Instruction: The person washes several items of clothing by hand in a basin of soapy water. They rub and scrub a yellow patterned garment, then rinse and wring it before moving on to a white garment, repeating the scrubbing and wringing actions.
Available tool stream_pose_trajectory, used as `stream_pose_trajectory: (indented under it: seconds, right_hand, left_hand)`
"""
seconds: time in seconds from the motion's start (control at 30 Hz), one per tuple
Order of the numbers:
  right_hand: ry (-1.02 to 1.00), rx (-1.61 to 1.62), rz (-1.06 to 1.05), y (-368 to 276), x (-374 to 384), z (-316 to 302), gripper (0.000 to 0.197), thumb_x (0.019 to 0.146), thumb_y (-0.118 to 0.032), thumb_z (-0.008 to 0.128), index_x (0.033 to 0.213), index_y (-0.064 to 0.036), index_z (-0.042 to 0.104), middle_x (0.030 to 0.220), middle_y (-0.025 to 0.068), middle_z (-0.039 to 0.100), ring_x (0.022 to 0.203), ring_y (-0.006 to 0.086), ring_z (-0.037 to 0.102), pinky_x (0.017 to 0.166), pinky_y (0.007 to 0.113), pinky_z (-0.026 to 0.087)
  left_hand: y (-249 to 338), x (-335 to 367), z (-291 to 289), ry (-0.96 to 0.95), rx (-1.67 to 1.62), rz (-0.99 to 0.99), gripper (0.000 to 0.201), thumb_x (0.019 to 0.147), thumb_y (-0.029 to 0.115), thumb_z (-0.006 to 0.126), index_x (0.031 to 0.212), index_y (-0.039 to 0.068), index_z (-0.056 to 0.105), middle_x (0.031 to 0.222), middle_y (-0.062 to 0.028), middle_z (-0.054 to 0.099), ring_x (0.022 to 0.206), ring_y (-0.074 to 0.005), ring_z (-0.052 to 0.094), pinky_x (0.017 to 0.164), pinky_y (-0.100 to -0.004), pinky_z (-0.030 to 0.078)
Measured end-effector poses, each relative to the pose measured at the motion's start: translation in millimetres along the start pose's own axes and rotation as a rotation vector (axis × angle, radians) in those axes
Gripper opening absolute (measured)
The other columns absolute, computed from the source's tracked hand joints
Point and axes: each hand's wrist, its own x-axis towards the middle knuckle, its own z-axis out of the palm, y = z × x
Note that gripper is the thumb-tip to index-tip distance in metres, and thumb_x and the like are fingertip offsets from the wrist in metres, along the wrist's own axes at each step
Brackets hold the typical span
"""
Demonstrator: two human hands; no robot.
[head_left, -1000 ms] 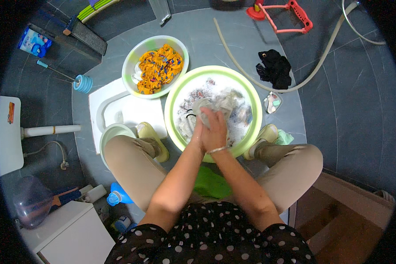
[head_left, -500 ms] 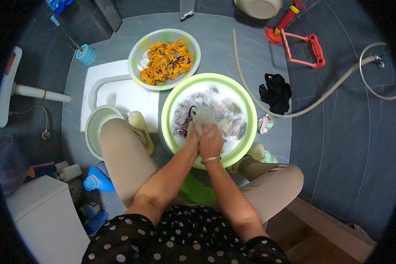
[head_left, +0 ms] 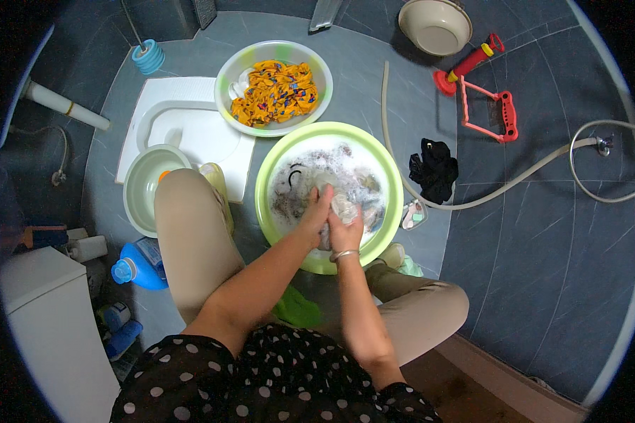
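Over a lime-green rimmed basin (head_left: 262, 190) of soapy water, both my hands grip a pale, wet piece of cloth (head_left: 344, 209). My left hand (head_left: 316, 215) is closed on its left side. On its right side my right hand (head_left: 346, 231), with a bracelet at the wrist, is closed too. Part of the cloth hides between the palms. White suds (head_left: 365, 158) cover the water, and other soaked laundry shows dimly beneath. A thin dark loop (head_left: 293, 173) floats left of my hands.
Beyond stands a basin (head_left: 323, 77) with orange patterned cloth (head_left: 275, 92). A pale green tub (head_left: 130, 194) is by my left knee, near a blue bottle (head_left: 144, 264). Right of the basin lie a hose (head_left: 487, 196), black cloth (head_left: 434, 171) and a small soap dish (head_left: 415, 213).
My hands have shifted slightly, and the cloth now bunches between them instead of above them. The dark loop lies apart from my hands. The whole view has turned a little.
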Motion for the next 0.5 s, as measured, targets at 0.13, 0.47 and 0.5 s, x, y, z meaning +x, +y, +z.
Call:
stream_pose_trajectory:
  seconds: [0.13,0.47,0.5]
  right_hand:
    - [-0.113,-0.436,-0.451,-52,-42,23,0.024,0.073,-0.003,0.062,0.096,-0.0037,0.059,0.091,0.0096,0.06,0.084,0.0221,0.058,0.076,0.033,0.047]
    - [-0.051,-0.539,-0.591,-46,-28,37,0.018,0.076,-0.015,0.066,0.09,-0.0036,0.063,0.085,0.0166,0.062,0.077,0.0343,0.06,0.07,0.039,0.048]
    - [0.019,-0.458,-0.626,-41,-14,37,0.024,0.077,-0.021,0.065,0.091,-0.0024,0.061,0.087,0.0191,0.063,0.078,0.0361,0.061,0.07,0.042,0.049]
  left_hand:
    - [-10,44,-62,-0.424,-0.353,-0.13,0.069,0.084,0.058,0.051,0.128,0.006,0.041,0.117,-0.0161,0.05,0.103,-0.0274,0.052,0.089,-0.0415,0.043]
    - [17,4,-27,-0.035,-0.26,-0.092,0.044,0.085,0.039,0.058,0.11,0.003,0.055,0.098,-0.0134,0.06,0.082,-0.023,0.059,0.072,-0.0366,0.049]
    - [21,3,-21,0.018,-0.228,-0.082,0.042,0.086,0.037,0.058,0.11,0.003,0.055,0.098,-0.0133,0.06,0.082,-0.0226,0.059,0.071,-0.0362,0.049]
